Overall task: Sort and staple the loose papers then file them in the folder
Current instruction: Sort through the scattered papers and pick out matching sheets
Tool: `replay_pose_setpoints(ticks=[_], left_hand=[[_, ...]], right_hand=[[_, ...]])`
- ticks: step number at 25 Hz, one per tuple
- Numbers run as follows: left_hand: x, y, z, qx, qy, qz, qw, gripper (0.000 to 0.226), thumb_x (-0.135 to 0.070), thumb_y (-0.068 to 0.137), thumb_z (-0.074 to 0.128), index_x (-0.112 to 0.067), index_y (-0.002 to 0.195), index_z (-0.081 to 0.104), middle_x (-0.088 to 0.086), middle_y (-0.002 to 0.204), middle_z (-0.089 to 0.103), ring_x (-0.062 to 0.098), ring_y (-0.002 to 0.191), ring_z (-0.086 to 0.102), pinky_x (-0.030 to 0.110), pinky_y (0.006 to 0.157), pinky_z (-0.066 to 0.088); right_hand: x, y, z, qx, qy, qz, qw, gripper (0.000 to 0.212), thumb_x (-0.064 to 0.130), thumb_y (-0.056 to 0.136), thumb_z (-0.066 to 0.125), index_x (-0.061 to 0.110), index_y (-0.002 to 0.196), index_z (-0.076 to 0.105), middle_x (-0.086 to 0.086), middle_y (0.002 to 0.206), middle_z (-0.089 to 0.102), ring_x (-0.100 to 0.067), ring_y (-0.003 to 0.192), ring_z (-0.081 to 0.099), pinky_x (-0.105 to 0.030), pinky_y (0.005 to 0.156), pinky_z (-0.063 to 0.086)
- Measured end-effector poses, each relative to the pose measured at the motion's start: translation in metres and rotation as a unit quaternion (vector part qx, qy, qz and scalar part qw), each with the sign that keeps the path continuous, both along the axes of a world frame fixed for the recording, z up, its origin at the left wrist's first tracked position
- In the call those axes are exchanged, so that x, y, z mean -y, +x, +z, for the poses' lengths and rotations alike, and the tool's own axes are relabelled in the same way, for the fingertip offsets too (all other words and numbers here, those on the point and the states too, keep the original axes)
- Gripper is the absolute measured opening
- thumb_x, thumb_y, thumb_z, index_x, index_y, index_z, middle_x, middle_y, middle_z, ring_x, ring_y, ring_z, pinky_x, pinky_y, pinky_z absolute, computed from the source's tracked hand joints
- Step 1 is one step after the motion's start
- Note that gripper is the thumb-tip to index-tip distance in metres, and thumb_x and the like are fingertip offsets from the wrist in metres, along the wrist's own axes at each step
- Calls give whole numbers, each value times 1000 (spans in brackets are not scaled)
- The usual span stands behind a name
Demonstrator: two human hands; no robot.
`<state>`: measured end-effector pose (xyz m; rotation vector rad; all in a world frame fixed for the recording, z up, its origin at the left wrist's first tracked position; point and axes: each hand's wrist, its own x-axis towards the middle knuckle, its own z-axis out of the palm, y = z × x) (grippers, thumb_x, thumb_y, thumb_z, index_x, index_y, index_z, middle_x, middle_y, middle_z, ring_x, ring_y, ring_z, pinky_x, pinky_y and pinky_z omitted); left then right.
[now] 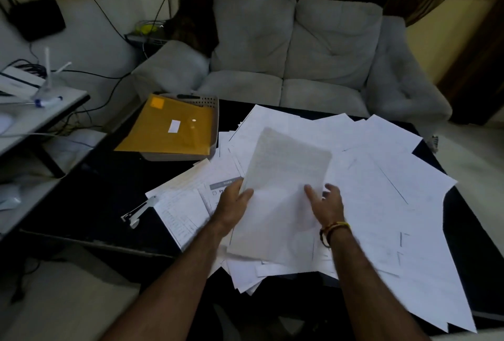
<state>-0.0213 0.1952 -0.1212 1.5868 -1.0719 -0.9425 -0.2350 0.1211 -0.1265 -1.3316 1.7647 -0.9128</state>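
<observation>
Grey tray (214, 111) at table's (90, 193) back-left holds yellow folder (169, 128). Left hand (234, 201) pinches raised sheet (283, 193) w/ thumb on top; right hand (327, 201) fingers spread, touching it. Loose papers (381, 182) cover table.

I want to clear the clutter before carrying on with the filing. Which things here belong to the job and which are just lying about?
Part of the job:
- loose papers spread over the black table
- raised sheet held by the left hand, right hand alongside
- stapler
- yellow folder in the tray

Lying about:
- router
- cables
- sofa
</observation>
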Motion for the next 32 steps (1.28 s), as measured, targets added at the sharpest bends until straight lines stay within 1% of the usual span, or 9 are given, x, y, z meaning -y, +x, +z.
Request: replay_pose_setpoints(ticks=[3, 6, 10, 15, 17, 21, 26, 29, 32], left_hand=[[16, 1, 48, 17, -120, 16, 992, 29, -26, 97, 52, -14, 123, 58, -1, 115, 67, 14, 105, 64, 32, 88, 55], [16, -11, 75, 68, -192, 98, 974, 34, -31, 92, 63, -16, 121, 56, -14, 109, 63, -3, 96, 61, 10, 76, 52], [0, -20, 41, 91, -154, 158, 971, 38, -29, 92, 62, -11, 125, 56, -8, 112, 60, 5, 98, 57, 11, 77, 43], [14, 12, 51, 120, -180, 320, 923, 32, -23, 96, 57, 2, 115, 64, 16, 111, 69, 21, 100, 64, 14, 76, 41], [19, 32, 59, 97, -188, 380, 900, 30, -23, 97, 55, -1, 116, 63, 15, 112, 68, 25, 101, 64, 14, 76, 39], [16, 63, 51, 85, -208, 439, 870, 32, -27, 99, 49, -7, 122, 61, 11, 112, 69, 27, 101, 65, 15, 75, 41], [8, 80, 35, 87, -210, 434, 872, 30, -23, 97, 54, -5, 121, 62, 11, 114, 68, 20, 101, 64, 8, 77, 40], [6, 84, 22, 78, -186, 440, 875, 33, -27, 97, 54, -8, 123, 61, 8, 115, 69, 22, 102, 65, 22, 80, 49], [7, 84, 18, 66, -175, 448, 874, 34, -26, 97, 54, -8, 125, 60, 8, 114, 69, 21, 101, 65, 22, 79, 50]], right_hand=[[0, 18, 56, 85, -236, -28, 968, 22, 25, 87, 69, 5, 92, 62, -6, 87, 68, -18, 77, 62, -34, 71, 55], [-26, 47, 80, 53, -395, -92, 912, 19, 16, 91, 65, 0, 90, 56, 1, 81, 58, -7, 69, 51, -6, 61, 41], [-48, 67, 19, 65, -267, -1, 962, 19, 21, 95, 60, 5, 98, 50, -9, 91, 64, -27, 75, 63, -7, 57, 42], [-37, 77, 11, -39, -253, -19, 966, 46, 26, 84, 70, 9, 124, 51, -6, 116, 60, -20, 108, 57, -32, 92, 47], [-46, 100, 5, -115, -207, 77, 969, 54, 29, 80, 71, 7, 125, 52, -10, 120, 57, -27, 112, 53, -40, 95, 45], [-76, 158, -24, -264, -72, 284, 919, 61, 40, 81, 63, 5, 128, 46, -14, 126, 49, -33, 117, 46, -41, 96, 41], [-76, 197, -41, -405, -49, 314, 857, 57, 43, 76, 57, 1, 114, 49, -19, 113, 54, -37, 107, 52, -46, 90, 44], [-73, 204, -49, -429, -32, 298, 852, 52, 36, 77, 57, 2, 115, 49, -25, 118, 57, -40, 109, 56, -45, 86, 49], [-68, 201, -48, -407, -8, 314, 857, 46, 26, 81, 57, 1, 119, 49, -28, 123, 55, -42, 118, 51, -47, 98, 45]])
